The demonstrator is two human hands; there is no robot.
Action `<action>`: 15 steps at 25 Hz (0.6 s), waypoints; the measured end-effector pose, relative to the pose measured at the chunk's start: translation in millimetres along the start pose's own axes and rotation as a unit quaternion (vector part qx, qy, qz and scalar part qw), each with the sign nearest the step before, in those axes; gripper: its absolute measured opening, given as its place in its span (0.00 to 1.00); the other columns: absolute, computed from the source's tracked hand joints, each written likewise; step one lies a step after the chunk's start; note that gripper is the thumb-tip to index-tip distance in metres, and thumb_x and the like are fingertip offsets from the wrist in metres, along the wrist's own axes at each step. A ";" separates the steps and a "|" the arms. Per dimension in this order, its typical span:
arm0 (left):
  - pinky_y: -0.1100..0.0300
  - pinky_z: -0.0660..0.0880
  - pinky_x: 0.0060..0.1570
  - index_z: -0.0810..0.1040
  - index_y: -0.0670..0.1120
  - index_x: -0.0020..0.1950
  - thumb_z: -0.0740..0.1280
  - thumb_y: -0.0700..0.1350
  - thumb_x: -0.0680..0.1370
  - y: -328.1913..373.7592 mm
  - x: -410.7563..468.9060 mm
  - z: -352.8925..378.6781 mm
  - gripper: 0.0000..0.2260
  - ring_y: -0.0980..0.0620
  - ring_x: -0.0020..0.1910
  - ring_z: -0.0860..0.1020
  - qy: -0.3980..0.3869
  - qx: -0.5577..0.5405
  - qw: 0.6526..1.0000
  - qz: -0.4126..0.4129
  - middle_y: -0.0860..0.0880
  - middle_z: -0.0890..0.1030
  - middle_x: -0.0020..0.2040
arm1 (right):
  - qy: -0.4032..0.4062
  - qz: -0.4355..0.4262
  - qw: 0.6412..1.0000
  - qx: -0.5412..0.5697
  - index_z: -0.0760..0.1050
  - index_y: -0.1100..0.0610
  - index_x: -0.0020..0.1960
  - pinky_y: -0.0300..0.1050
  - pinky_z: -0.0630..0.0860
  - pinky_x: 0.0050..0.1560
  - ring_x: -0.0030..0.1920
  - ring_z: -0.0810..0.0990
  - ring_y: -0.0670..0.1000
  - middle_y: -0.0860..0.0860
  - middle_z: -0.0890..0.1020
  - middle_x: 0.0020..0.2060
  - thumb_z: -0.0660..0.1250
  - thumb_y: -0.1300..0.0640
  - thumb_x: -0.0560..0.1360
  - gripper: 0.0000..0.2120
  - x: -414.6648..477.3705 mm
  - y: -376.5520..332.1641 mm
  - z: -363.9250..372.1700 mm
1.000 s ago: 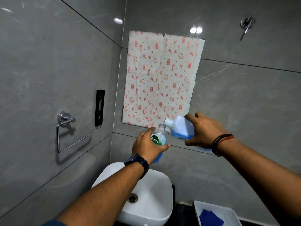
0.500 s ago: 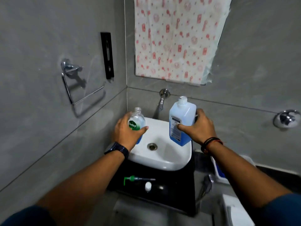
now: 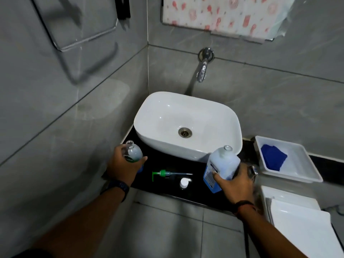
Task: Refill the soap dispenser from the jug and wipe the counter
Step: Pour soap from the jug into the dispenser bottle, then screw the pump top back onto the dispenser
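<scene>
My left hand (image 3: pixel 123 165) grips the small clear soap dispenser bottle (image 3: pixel 133 152), upright and uncapped, low over the left end of the black counter (image 3: pixel 163 161). My right hand (image 3: pixel 235 183) holds the blue jug (image 3: pixel 221 165), open-topped and upright, at the counter's right end in front of the basin. The green pump head (image 3: pixel 166 173) lies on its side on the counter between my hands. A small white cap (image 3: pixel 184 182) sits beside it.
A white basin (image 3: pixel 188 125) stands on the counter under a chrome wall tap (image 3: pixel 202 68). To the right, a white tray (image 3: pixel 297 164) holds a folded blue cloth (image 3: pixel 273 159). A white toilet lid (image 3: pixel 301 226) is at lower right. Grey tiled walls close in left and behind.
Both hands have come down from pouring height to counter level. The jug went from tilted over the dispenser to upright. My view dropped from the wall to the basin and counter.
</scene>
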State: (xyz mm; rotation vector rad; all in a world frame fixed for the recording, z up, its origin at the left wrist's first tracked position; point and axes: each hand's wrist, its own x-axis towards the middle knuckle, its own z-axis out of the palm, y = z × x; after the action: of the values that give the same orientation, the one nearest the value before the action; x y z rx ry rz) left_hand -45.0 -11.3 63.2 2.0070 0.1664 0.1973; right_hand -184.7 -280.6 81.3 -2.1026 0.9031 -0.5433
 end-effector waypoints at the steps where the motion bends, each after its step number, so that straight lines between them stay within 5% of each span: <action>1: 0.53 0.77 0.44 0.73 0.45 0.56 0.82 0.47 0.58 -8.7 4.1 5.3 0.31 0.44 0.48 0.79 -0.001 0.000 1.000 0.002 0.44 0.81 0.51 | 0.007 0.012 1.000 0.006 0.69 0.57 0.56 0.49 0.76 0.45 0.50 0.79 0.60 0.58 0.80 0.52 0.79 0.53 0.60 0.30 0.4 11.7 8.0; 9: 0.58 0.72 0.49 0.71 0.42 0.58 0.82 0.43 0.58 -52.9 20.3 35.3 0.33 0.48 0.51 0.75 0.001 -0.021 1.000 0.002 0.43 0.78 0.56 | 0.103 0.037 0.992 0.068 0.68 0.57 0.55 0.46 0.75 0.45 0.52 0.79 0.58 0.58 0.79 0.53 0.80 0.56 0.61 0.29 -1.6 55.0 51.9; 15: 0.59 0.71 0.49 0.71 0.44 0.58 0.82 0.45 0.59 -61.1 17.1 39.7 0.32 0.54 0.50 0.73 -0.006 -0.008 0.999 0.038 0.45 0.78 0.55 | 0.130 0.096 0.980 0.118 0.66 0.58 0.59 0.45 0.74 0.51 0.53 0.74 0.52 0.55 0.75 0.56 0.82 0.53 0.57 0.38 -10.5 51.0 70.4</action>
State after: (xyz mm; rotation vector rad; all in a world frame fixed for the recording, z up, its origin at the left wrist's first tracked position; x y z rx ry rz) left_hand -21.7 -16.6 -7.7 2.0003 0.0803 0.2345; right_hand -169.1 -261.8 -2.8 -1.7352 1.1175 -0.7940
